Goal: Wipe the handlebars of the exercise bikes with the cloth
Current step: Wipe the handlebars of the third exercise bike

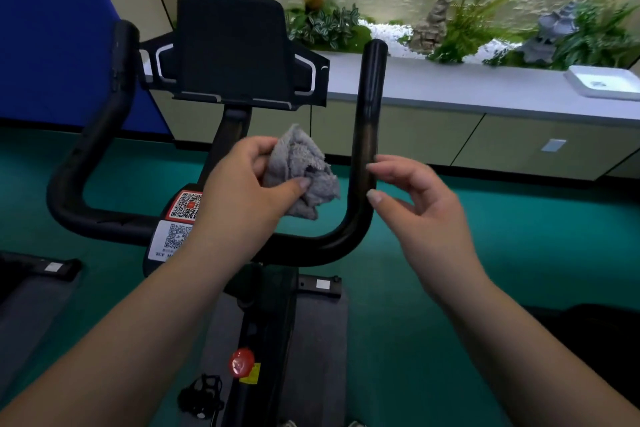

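A black exercise bike stands in front of me with U-shaped handlebars [367,107] rising on the left and right. My left hand [242,191] grips a crumpled grey cloth [301,173] in the gap between the two bars, just left of the right bar and not touching it. My right hand [412,198] hovers open just right of the right bar, fingertips close to it, holding nothing. The bike's black console [232,48] sits above the cloth.
QR-code stickers [180,222] mark the stem. A red knob [241,361] and a pedal [202,395] lie below. A grey counter [450,83] with a white tray [606,81] and plants runs behind. Another machine's base [38,270] sits at the left on green floor.
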